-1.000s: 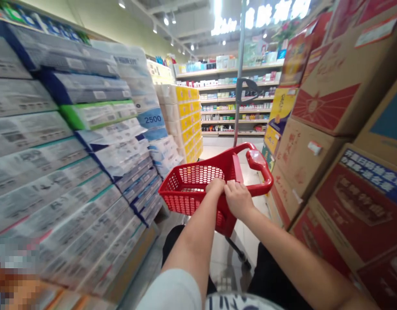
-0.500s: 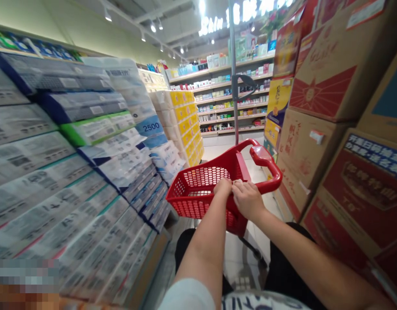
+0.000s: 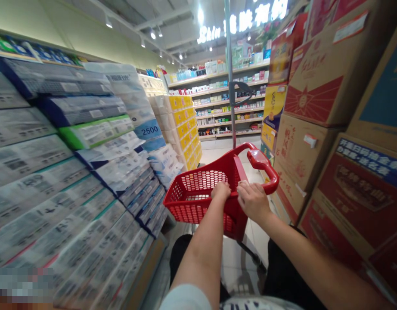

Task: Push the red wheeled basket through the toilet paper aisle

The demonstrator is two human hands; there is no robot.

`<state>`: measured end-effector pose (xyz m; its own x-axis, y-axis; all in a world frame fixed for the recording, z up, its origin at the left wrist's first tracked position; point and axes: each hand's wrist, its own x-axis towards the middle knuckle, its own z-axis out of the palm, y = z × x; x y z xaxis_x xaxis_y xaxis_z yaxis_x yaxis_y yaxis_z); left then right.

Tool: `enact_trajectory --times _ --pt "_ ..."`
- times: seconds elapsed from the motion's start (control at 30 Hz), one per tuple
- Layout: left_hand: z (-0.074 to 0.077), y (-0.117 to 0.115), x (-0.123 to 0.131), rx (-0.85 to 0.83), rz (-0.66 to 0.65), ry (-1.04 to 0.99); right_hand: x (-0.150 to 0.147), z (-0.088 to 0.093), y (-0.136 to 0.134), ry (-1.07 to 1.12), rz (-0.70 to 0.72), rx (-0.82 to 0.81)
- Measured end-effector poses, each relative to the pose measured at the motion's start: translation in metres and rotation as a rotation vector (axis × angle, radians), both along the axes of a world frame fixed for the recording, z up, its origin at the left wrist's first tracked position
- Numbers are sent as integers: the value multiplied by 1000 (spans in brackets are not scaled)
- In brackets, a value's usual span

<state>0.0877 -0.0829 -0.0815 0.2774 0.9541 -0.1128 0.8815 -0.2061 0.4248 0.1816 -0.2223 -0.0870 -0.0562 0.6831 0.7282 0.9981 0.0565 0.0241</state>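
Note:
A red plastic shopping cart [image 3: 188, 211] with a perforated basket stands sideways in front of me. My left hand [image 3: 220, 190] is closed over the basket's near rim. A little to its right, my right hand [image 3: 252, 199] grips the same rim near the handle end, its fingers curled over the edge. The cart's thick red handle [image 3: 270, 172] curves up to the right of both hands and is not held. From the cart rises a tall grey pole [image 3: 231, 116] with a dark loop on it. Nothing shows inside the visible part of the basket.
Packs of tissue paper [image 3: 33, 172] are stacked high close on my left, with yellow-and-white packs [image 3: 185, 125] farther on. Cardboard cartons [image 3: 314, 142] line the right side. Shelves of small goods [image 3: 227, 103] stand across the far end. Tiled floor [image 3: 211, 148] runs between.
My hands have moved slightly apart along the rim, the right one shifting right. The cart sits a little lower and farther left in view.

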Motion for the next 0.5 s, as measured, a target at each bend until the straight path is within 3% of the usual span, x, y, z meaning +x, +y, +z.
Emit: enact_trajectory --times 0.13,0.3,0.4,0.5 --pt "5 -1 -6 -34 26 -35 -27 1 10 -50 31 -178" --pt "3 -8 -12 54 -3 -86 -17 26 18 94 9 -419" --pt "0 -22 -15 152 -111 -276 -4 42 28 279 -6 -514" --pt "-3 -40 -16 339 -329 -469 9 57 41 474 76 -568"
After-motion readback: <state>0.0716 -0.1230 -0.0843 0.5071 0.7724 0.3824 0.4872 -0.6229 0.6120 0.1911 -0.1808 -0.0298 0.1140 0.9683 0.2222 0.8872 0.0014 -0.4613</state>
